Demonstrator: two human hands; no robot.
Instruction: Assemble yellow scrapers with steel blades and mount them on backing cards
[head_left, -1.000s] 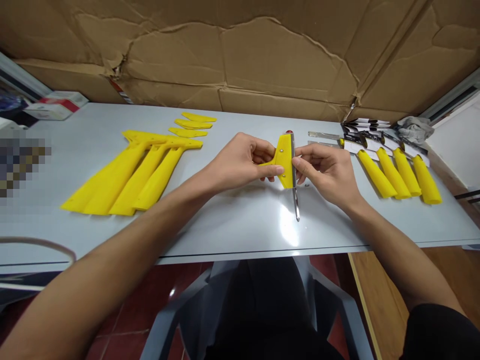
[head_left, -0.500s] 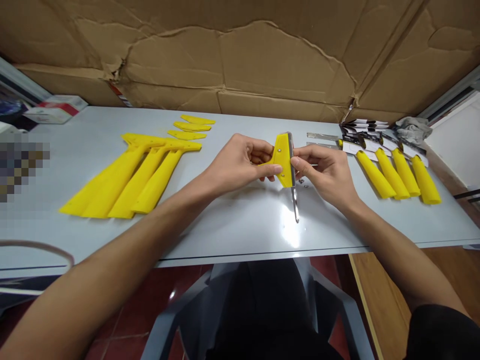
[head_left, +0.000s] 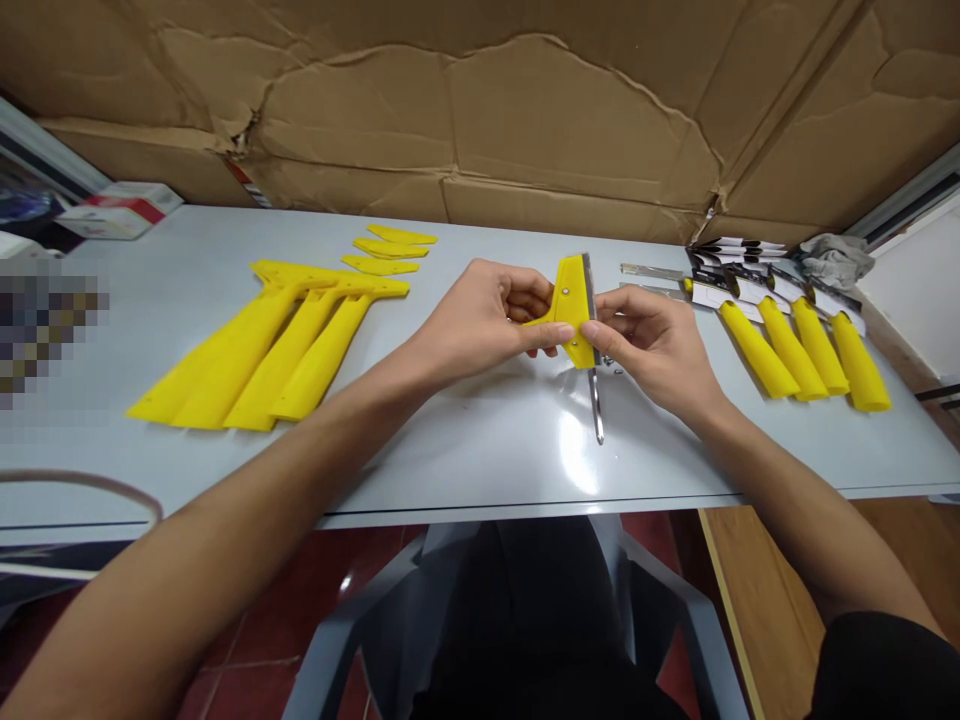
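Observation:
My left hand [head_left: 480, 322] is closed on a yellow plastic scraper [head_left: 571, 300], its thumb pressed on the near face of the head. Two small round fastenings show on that face. Along the scraper's right edge runs a dark metal blade [head_left: 589, 275], held upright. My right hand [head_left: 658, 340] pinches this edge, thumb in front and fingers behind it. Below the scraper is a thin shiny metal rod [head_left: 598, 410]; its upper end is hidden. A few tiny metal pieces [head_left: 609, 362], perhaps screws, lie beside my right thumb.
Yellow scraper handles [head_left: 255, 350] lie overlapping on the left of the table, below several flat yellow plates [head_left: 386, 268]. To the right are several scrapers with yellow grips [head_left: 821, 345], metal strips [head_left: 651, 271] and a grey cloth [head_left: 834, 262]. Cardboard [head_left: 450, 120] stands behind.
The view has shifted slightly. The scraper's head is tipped a little, its blade leaning more, and both hands keep hold of it.

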